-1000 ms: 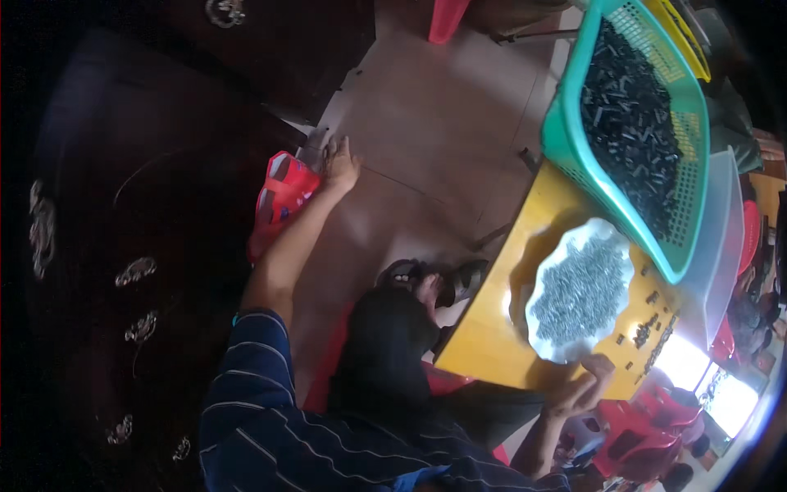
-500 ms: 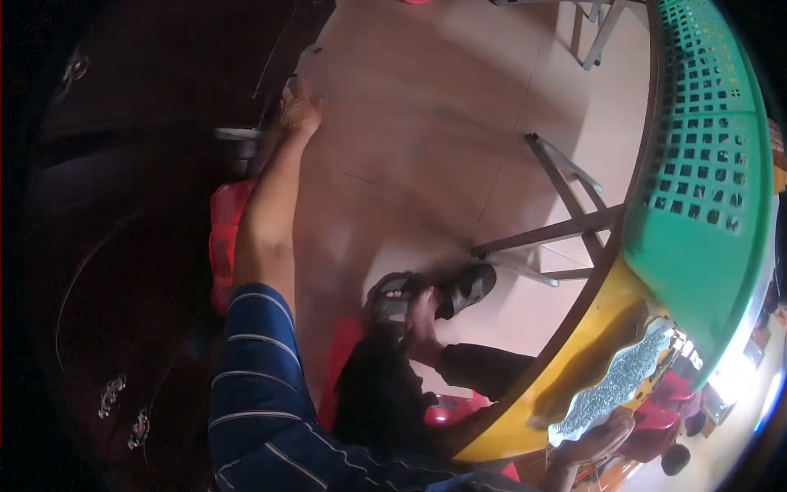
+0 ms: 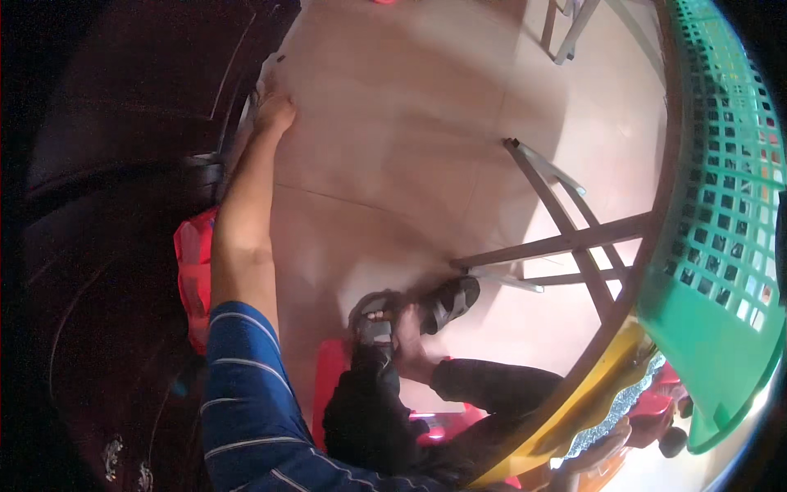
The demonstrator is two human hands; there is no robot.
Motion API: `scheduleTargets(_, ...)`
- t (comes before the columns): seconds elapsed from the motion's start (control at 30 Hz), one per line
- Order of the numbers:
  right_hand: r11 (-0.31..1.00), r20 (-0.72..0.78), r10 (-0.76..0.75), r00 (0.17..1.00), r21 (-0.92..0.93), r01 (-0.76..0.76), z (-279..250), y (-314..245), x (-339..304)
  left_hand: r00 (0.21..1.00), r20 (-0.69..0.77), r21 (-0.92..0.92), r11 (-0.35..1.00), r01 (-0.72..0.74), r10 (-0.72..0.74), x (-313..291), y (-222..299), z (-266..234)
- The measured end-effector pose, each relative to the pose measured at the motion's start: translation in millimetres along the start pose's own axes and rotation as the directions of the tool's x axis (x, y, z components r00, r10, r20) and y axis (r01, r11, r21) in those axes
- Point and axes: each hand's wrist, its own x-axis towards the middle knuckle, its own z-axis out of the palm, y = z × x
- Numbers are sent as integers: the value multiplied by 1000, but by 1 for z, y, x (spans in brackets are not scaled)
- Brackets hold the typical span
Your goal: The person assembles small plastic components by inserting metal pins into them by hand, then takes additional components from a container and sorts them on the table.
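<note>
My left arm, in a dark blue striped sleeve, stretches forward and left. My left hand [image 3: 275, 111] is at the edge of dark furniture [image 3: 164, 139], low over the floor; its fingers are blurred and partly lost against the dark edge. At the lower right, my right hand [image 3: 605, 449] is at a silver glittery piece [image 3: 611, 416] with a wavy edge, its fingers along the lower side. The piece is over a yellow surface [image 3: 578, 398] at the table's edge, partly hidden by its rim. Beside it stands a green perforated plastic basket [image 3: 697, 328].
Crossed metal folding legs [image 3: 566, 238] stand on the tiled floor [image 3: 385, 156]. A red plastic bag [image 3: 193, 271] lies against the furniture. Sandalled feet [image 3: 406, 328] and a red plastic stool [image 3: 328, 377] are below me. People in red [image 3: 656, 410] sit at the far right.
The view has shifted, so the floor, furniture and my left arm sit farther left. More of the green basket shows, and less of the yellow surface and glittery piece. My left hand stays by the furniture.
</note>
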Motion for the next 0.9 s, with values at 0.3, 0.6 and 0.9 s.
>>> scheduleTargets(0.3,993,-39,92,995,-74,-95,-25,31,-15,950,-312,-214,974,-72,2,34,17,-10)
scheduleTargets(0.6,986,-29,66,997,-150,-70,-43,55,-23,986,-166,-323,946,-23,-32,43,6,-16)
scheduleTargets(0.9,984,13,166,986,60,-167,-22,49,-7,941,-318,-107,982,-157,115,-70,-1,32)
